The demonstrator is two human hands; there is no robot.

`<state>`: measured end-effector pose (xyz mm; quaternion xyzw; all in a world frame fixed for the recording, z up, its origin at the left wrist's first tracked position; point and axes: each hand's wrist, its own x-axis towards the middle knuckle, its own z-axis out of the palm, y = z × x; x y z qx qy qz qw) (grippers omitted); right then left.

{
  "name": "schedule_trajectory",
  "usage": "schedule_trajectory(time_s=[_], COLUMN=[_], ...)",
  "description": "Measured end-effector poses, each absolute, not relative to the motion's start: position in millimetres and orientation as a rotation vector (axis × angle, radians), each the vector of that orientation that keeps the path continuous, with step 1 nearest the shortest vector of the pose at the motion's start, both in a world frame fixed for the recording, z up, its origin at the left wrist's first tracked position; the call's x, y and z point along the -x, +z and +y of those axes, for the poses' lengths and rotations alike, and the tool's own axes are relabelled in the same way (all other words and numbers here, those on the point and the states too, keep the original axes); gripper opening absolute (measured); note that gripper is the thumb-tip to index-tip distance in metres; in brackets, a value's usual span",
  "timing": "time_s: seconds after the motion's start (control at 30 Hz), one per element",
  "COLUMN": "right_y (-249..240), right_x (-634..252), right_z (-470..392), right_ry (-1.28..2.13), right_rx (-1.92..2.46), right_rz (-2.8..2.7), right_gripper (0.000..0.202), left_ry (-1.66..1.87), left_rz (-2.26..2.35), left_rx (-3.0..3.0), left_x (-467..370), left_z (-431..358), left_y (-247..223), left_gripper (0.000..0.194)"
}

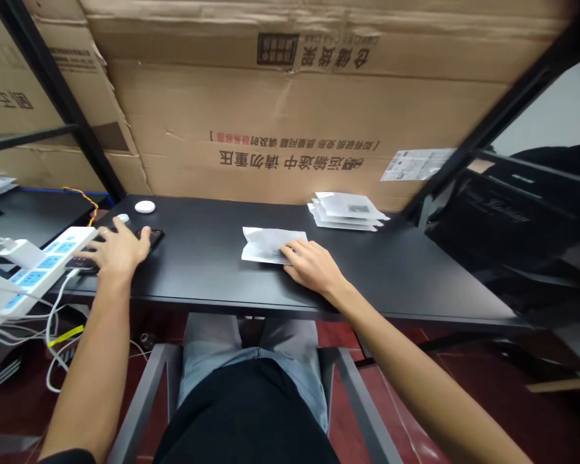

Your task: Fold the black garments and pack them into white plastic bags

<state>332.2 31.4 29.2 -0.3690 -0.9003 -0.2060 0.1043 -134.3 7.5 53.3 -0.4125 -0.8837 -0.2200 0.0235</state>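
Note:
On the black table, a translucent white packet [263, 246] lies in front of me, slightly right of the middle. My right hand [312, 264] rests on its right end, with the fingers close together at the packet. My left hand [119, 248] is spread over a dark phone [155, 238] at the table's left side, beside the power strip. Parts of the phone are hidden under the hand. Further back on the right sits a stack of similar white packets [345, 209].
A white power strip [43, 270] with plugs and cables lies at the left. Near it are a white oval case [145, 207] and a small white round item [122, 218]. Cardboard [270, 103] stands along the table's back, between black metal posts.

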Motion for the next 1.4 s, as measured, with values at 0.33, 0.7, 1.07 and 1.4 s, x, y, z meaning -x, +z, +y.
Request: schedule_trajectory(time_s=[0.33,0.7,1.07,1.4], right_y=[26.1,22.2,18.2,16.8], right_x=[-337.1,-339.9,-340.5,-340.1], right_z=[26.9,24.8,24.9,24.6], right_ry=[-0.454,-0.392,-0.388,-0.365], right_rx=[1.061,1.034,1.051,1.040], right_rz=[-2.628,-2.604,-2.578,-2.558], right_gripper=[0.041,0.046,0.046,0.046], left_ry=[-0.808,-0.776,-0.414,-0.426], left_rz=[-1.928,-2.309,-2.647,-2.464], left_rx=[2.219,1.457,1.171,1.494], left_x=[-18.9,61.6,196.6,205.9], left_z=[13.5,-35.4,-19.1,-45.0], left_y=[68.2,57.1,64.5,42.6], left_gripper=[0.068,0.080,0.089,0.061])
